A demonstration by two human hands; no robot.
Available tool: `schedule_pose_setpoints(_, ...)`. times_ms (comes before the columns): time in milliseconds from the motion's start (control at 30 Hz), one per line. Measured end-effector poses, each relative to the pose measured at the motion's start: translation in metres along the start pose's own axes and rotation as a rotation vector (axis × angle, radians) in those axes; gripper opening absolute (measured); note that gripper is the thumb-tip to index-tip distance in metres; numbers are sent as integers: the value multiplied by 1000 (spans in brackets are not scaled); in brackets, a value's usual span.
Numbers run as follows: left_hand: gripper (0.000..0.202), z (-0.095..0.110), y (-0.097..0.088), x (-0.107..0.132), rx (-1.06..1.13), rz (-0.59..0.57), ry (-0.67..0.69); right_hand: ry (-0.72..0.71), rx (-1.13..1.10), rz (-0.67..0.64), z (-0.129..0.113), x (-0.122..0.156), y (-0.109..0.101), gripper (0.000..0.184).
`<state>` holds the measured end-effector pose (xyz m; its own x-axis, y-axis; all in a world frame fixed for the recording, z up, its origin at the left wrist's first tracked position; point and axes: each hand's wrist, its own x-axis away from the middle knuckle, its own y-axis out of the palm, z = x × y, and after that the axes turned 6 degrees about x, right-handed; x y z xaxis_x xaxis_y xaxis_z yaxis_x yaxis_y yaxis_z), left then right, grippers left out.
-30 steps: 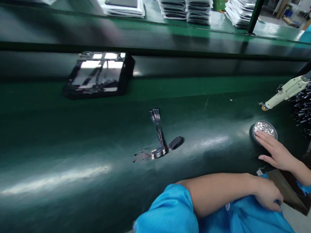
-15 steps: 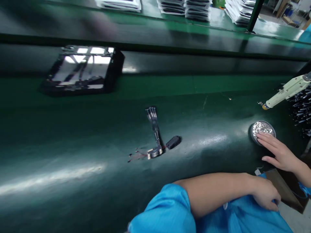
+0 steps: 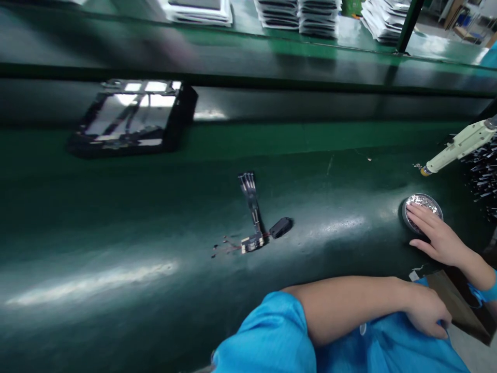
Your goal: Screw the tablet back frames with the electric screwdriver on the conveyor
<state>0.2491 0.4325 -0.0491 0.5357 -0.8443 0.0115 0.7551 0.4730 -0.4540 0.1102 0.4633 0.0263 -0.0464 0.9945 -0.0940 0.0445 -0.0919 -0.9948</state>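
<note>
My right hand [image 3: 437, 237] lies flat with its fingers spread over a small round dish of silver screws [image 3: 427, 201] at the right of the dark green bench; the fingertips touch the screws. My left forearm crosses low in the view. My left hand [image 3: 427, 311] rests with loosely curled fingers on blue fabric and holds nothing. On the bench in front of me lies a small circuit board with a flex cable and thin wires [image 3: 253, 217]. A small black part [image 3: 281, 227] lies right beside it.
A black tablet-like device with its back open [image 3: 128, 116] lies on the belt at the far left. A cream power screwdriver [image 3: 454, 147] hangs at the right above a pile of black parts [image 3: 483, 176]. Stacked trays [image 3: 316, 15] fill the far shelf. A brown box [image 3: 458, 305] sits by my left hand.
The tablet-like device has moved left along the belt. My right hand has slid a little further over the screw dish. My left hand has stayed put.
</note>
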Motion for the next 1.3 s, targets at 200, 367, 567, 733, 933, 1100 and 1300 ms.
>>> schedule_pose_setpoints(200,32,-8,6,-5,37,85,44,70,8,57,2,-6,5,69)
schedule_pose_setpoints(367,40,-9,1,-9,31,34,29,-31,-59,14,-6,4,-5,68)
schedule_pose_setpoints(567,44,-3,-2,-3,14,5,7,11,-22,31,0,0,2,67)
schedule_pose_setpoints(733,48,-6,-1,-4,-7,-9,6,91,28,84,15,-3,11,65)
schedule_pose_setpoints(933,47,-1,-4,-6,1,-25,-12,10,-34,-14,0,10,-7,68)
schedule_pose_setpoints(1100,43,-1,-2,-3,11,10,-2,-14,-26,-18,-6,3,-6,71)
schedule_pose_setpoints(1300,33,-10,1,-4,45,47,-11,34,-23,89,10,-10,8,66)
